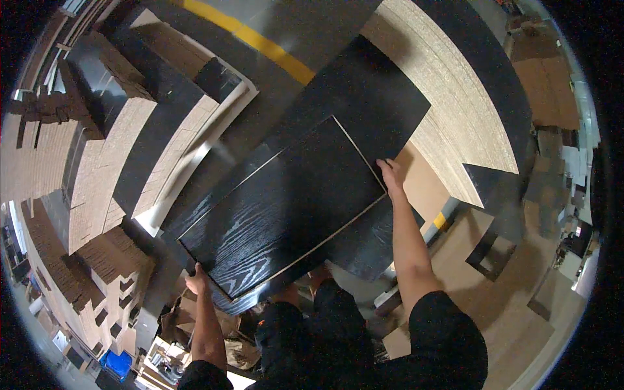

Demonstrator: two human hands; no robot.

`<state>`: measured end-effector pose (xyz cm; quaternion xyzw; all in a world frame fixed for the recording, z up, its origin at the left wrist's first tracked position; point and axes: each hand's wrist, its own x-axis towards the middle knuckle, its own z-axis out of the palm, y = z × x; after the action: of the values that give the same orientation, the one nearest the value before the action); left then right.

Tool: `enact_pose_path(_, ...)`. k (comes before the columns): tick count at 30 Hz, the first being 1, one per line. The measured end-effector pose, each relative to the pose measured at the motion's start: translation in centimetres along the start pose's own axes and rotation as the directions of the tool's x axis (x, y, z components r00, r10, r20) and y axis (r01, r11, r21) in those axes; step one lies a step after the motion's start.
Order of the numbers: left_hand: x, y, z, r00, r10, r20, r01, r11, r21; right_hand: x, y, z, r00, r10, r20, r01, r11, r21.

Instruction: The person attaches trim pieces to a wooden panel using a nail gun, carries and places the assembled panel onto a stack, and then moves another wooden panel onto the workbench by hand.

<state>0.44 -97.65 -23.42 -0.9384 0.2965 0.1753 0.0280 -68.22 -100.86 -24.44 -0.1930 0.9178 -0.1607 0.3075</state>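
Observation:
A black rectangular board (286,205) with a wood-grain face and pale raw edges lies slanted in front of me, over other black boards (367,91). At its near left corner my left hand (197,281) grips the short edge, thumb on top. My right hand (390,177) is closed around the opposite short edge, near the right corner. The undersides of both hands' grips are hidden. Light glints off the grain at the board's left end.
Tall stacks of black-faced boards (107,172) rise on the left. More stacked boards with pale edges (455,78) stand at the far right. A yellow stripe (250,36) crosses the floor ahead. Brown sheets (507,312) lie at right, and crumpled brown paper (237,351) is by my legs.

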Motion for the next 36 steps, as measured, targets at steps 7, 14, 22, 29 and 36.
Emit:
enact_pose_path(7,-1.3,-3.5,5.5,0.996,-0.038,-0.078,0.037,0.999,-0.015,3.1,-4.8,1.3,0.992,-0.071,0.102,0.081,0.992,-0.094)
enact_pose_path(14,-3.2,-0.5,7.9,0.99,0.025,0.137,0.022,0.942,-0.335,5.5,-8.0,-1.6,0.971,-0.226,0.08,0.225,0.974,0.017)
enact_pose_path(22,-8.7,8.5,11.3,0.959,-0.214,0.188,0.201,0.976,0.088,-4.5,-1.0,2.1,0.912,-0.147,-0.383,0.224,0.961,0.164)
enact_pose_path(29,-6.1,5.9,16.6,0.89,0.056,0.452,-0.11,0.99,0.093,-21.9,5.8,9.2,0.94,0.223,0.257,-0.308,0.88,0.361)
enact_pose_path(36,0.8,11.5,13.9,0.719,0.324,0.615,0.224,0.73,-0.646,-21.1,6.2,14.9,0.956,0.285,0.071,-0.29,0.877,0.382)
